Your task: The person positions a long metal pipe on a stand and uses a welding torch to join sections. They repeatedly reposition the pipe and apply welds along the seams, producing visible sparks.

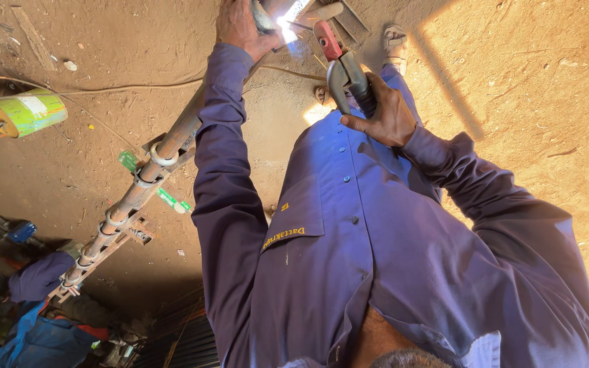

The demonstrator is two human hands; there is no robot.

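My left hand (238,28) grips the top end of a long rusty metal pipe (172,140), right beside a bright white welding glare (288,24). The pipe slants down to the lower left; several metal rings (161,158) sit around it, and a thin angle bar (125,240) runs alongside. My right hand (384,114) is closed around a grey electrode holder with a red jaw (335,61), whose tip points at the glare. Both arms are in dark blue work-shirt sleeves, and my chest fills the lower middle of the view.
The ground is bare brown dirt (547,82). A green and yellow can (25,112) lies at the left, with a thin cable (124,87) running past it. My sandalled foot (395,41) is at the top. Blue cloth (42,337), clutter and corrugated sheet (189,334) lie lower left.
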